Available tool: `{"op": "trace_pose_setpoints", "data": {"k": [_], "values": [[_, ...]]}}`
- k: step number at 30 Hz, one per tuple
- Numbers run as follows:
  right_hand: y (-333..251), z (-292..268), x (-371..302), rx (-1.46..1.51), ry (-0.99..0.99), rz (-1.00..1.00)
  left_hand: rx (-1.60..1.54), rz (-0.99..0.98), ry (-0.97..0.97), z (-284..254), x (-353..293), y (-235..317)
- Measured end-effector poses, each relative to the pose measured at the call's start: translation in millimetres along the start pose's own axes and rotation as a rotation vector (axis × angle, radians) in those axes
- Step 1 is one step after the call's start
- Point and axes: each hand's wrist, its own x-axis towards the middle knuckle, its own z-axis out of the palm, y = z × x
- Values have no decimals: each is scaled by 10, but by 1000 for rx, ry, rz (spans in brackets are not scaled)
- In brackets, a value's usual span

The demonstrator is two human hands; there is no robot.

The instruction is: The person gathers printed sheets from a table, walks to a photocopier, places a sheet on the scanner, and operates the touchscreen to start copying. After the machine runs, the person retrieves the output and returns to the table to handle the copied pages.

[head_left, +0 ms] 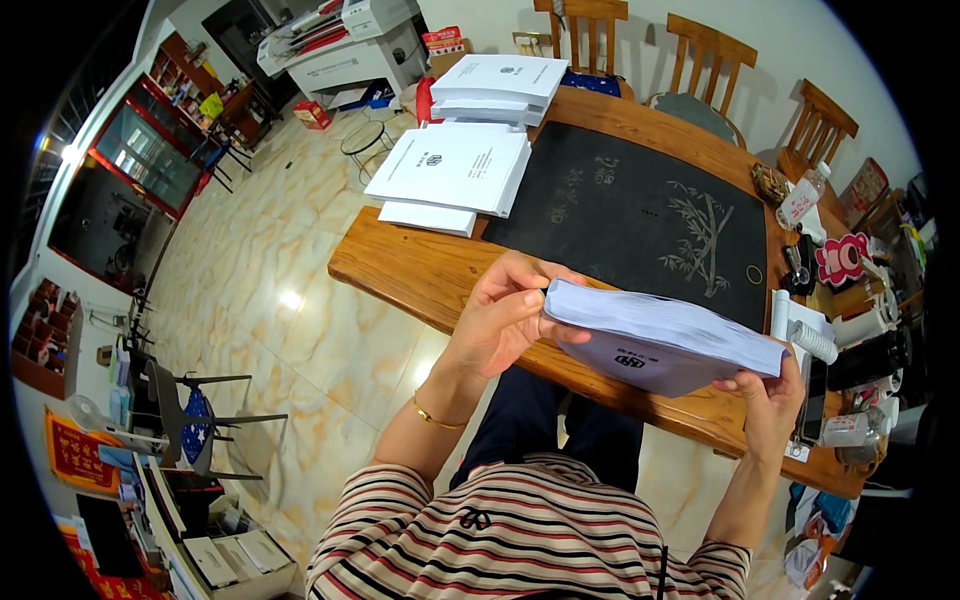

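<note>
A thick stack of white paper [655,325] with a printed cover is tilted above the near edge of the wooden table. My left hand [512,305] pinches its left corner, thumb on the cover side and fingers at the far side. At the opposite end, my right hand [768,400] grips the right corner, thumb pressed on the cover. The paper's long page edge faces up, slightly uneven. Beyond it lies a black mat [630,215] with a bamboo drawing. Similar white paper stacks [450,165] sit on the far left of the table.
More paper stacks [500,80] stand behind, partly overhanging the wooden table [400,270]. Along the right side are a clear bottle [803,195], a pink figure [842,260] and a jar [860,440]. Wooden chairs [708,65] line the far side. A dark chair [195,420] stands at left.
</note>
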Motion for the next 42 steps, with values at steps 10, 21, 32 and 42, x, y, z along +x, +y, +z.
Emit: {"op": "trace_pose_setpoints", "data": {"k": [10,21,32,42], "values": [[-17,100,14,-16,34,17,19,34,15,8,-38,19],[54,236,104,57,158,-90,17,39,150,-87,-82,-36],[-14,290,97,124,140,-60,146,70,239,10,-64,-45],[96,225,80,-140,191,-131,-7,113,143,-14,-70,-125]]}}
